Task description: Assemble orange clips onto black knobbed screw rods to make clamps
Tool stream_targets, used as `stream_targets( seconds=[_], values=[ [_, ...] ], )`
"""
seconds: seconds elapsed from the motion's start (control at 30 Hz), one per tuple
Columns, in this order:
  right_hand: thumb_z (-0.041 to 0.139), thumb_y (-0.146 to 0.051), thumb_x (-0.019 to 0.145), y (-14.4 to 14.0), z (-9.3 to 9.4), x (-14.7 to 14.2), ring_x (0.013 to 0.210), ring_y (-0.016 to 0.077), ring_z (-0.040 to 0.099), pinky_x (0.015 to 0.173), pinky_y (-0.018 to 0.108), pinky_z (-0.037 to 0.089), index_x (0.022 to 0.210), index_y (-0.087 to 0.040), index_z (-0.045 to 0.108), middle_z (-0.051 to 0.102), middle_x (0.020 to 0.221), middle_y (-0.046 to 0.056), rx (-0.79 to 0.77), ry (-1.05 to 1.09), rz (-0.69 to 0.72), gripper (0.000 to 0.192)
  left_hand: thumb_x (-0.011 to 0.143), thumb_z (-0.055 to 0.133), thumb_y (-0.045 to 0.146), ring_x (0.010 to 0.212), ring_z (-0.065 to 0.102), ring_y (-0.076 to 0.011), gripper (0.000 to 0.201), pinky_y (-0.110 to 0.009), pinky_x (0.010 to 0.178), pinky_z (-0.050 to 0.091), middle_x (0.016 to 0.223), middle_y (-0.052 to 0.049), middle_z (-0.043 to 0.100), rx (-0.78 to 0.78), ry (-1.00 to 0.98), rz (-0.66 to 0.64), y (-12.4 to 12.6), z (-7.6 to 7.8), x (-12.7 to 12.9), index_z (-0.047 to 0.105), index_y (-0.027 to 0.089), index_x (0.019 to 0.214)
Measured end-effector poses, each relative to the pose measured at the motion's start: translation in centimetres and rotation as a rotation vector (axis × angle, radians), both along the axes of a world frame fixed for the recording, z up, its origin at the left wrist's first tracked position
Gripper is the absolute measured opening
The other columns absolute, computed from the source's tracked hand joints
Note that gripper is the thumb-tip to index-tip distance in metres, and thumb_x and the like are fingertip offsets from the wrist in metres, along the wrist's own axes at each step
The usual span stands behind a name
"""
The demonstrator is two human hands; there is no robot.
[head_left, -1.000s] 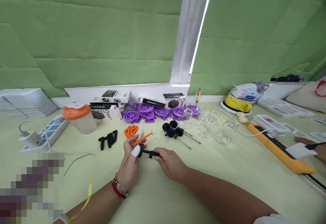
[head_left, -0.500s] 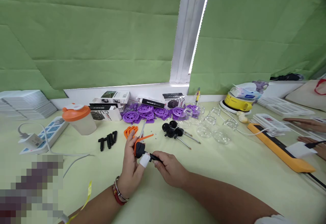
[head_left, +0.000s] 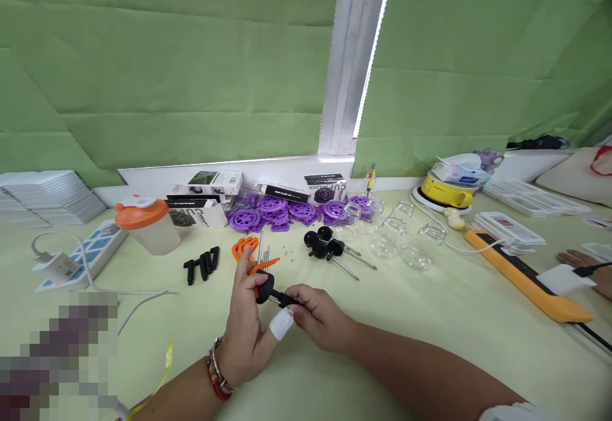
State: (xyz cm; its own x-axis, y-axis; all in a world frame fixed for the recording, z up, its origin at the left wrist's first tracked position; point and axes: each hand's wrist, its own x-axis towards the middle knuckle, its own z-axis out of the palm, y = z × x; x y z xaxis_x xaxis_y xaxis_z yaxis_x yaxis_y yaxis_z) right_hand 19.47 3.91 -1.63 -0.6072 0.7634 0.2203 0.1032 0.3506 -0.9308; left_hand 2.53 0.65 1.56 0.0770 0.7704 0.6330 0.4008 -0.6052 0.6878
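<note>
Both hands meet just above the desk (head_left: 430,319): the left hand (head_left: 248,325) has its fingers clamped on a bundle of thin metal rods (head_left: 261,256) and an orange clip (head_left: 262,266), while the right hand (head_left: 318,316) pinches a black handle (head_left: 272,295) joined to them. Behind lie purple wheels (head_left: 282,210), black pegs (head_left: 201,263) and black-knobbed screwdrivers (head_left: 329,250) — and an orange-lidded cup (head_left: 143,224) stands further left.

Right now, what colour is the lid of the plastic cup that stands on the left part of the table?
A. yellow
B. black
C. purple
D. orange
D: the plastic cup beside the power strip carries an orange lid; the purple things are the wheels farther back.
</note>
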Motion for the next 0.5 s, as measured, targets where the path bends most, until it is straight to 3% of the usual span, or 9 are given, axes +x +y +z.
stream_targets(
  seconds=[0.17, 0.33, 0.5],
  values=[
    [0.042, -0.037, 0.092, 0.14, -0.46, -0.03, 0.059, 0.0086, 0.037, 0.055, 0.021, 0.034, 0.096, -0.018, 0.052, 0.049, 0.072, -0.002, -0.108, 0.085, 0.027, 0.021, 0.064, 0.071, 0.017, 0.139, 0.014, -0.0386, 0.070, -0.056, 0.109, 0.020, 0.150, -0.016, 0.020, 0.017, 0.120, 0.022, 0.10, 0.42, -0.29, 0.041, 0.020, 0.127],
    [0.043, -0.045, 0.091, 0.13, -0.61, 0.17, 0.058, 0.0081, 0.038, 0.053, 0.021, 0.033, 0.096, -0.018, 0.052, 0.048, 0.072, -0.001, -0.199, 0.089, 0.097, 0.029, 0.071, 0.065, 0.014, 0.136, 0.027, -0.0342, 0.042, -0.052, 0.110, 0.024, 0.145, -0.015, 0.033, 0.010, 0.102, 0.067, 0.47, 0.35, -0.76, 0.049, 0.020, 0.110],
    [0.045, -0.046, 0.090, 0.18, -0.75, 0.24, 0.056, 0.0069, 0.035, 0.052, 0.021, 0.032, 0.096, -0.017, 0.051, 0.047, 0.072, -0.002, -0.242, 0.127, 0.139, 0.030, 0.074, 0.063, 0.014, 0.135, 0.031, -0.0320, 0.027, -0.050, 0.107, 0.030, 0.147, -0.015, 0.032, -0.001, 0.131, 0.074, 0.66, 0.52, -0.63, 0.048, 0.021, 0.095]
  ],
)
